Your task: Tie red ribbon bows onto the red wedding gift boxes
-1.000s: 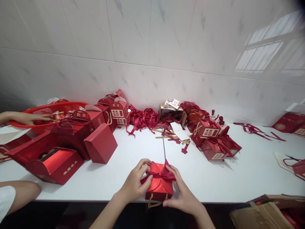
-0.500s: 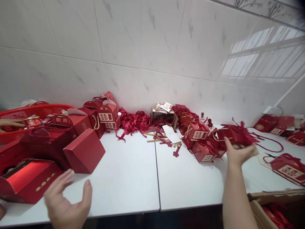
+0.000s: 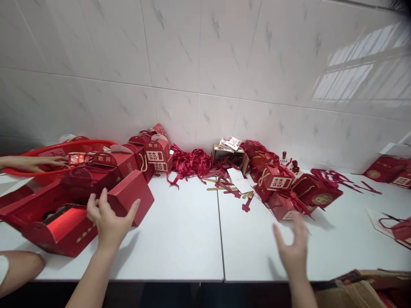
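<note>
Where the box lies: on the table, just beyond the left hand, well apart from the right hand.
Left hand: spread wide before the box, grasping nothing; contact cannot be told.
Right hand: blurred, fingers parted, grasping nothing, well right of the box.
Box: plain red card, flat-faced, crisp-edged.
Ribbons: glossy, dark red, tangled, behind the box to its right.

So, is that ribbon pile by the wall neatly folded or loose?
Loose: the ribbons lie in a tangled heap, loops crossing, with an end trailing onto the table.
</note>
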Motion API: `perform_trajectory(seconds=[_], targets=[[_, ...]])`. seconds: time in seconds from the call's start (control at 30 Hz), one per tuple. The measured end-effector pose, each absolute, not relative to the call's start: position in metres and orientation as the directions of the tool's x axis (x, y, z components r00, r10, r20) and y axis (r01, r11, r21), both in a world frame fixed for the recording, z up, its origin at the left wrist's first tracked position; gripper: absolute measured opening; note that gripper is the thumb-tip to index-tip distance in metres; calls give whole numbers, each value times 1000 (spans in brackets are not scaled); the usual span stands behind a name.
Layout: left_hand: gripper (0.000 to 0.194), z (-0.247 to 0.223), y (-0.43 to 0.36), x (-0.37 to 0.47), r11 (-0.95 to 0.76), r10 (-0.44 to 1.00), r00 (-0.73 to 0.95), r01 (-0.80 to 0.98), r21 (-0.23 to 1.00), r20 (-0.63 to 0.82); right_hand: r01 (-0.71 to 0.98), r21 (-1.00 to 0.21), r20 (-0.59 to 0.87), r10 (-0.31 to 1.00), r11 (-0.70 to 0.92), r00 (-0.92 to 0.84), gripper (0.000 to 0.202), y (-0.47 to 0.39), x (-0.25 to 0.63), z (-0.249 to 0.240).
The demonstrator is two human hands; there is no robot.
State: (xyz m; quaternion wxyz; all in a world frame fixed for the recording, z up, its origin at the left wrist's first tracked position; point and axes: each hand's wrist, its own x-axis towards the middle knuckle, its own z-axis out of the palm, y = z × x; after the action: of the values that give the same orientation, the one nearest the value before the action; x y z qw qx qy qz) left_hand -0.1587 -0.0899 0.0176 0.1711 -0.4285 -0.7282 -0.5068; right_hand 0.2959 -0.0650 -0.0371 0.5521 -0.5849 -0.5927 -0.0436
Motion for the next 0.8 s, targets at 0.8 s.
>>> perform_trajectory(seconds=[0.8], targets=[[60,14,-121,-51,-377,670,-580,272,885,463,325,-858,387,917,397,-98,48,-102,199,-47]])
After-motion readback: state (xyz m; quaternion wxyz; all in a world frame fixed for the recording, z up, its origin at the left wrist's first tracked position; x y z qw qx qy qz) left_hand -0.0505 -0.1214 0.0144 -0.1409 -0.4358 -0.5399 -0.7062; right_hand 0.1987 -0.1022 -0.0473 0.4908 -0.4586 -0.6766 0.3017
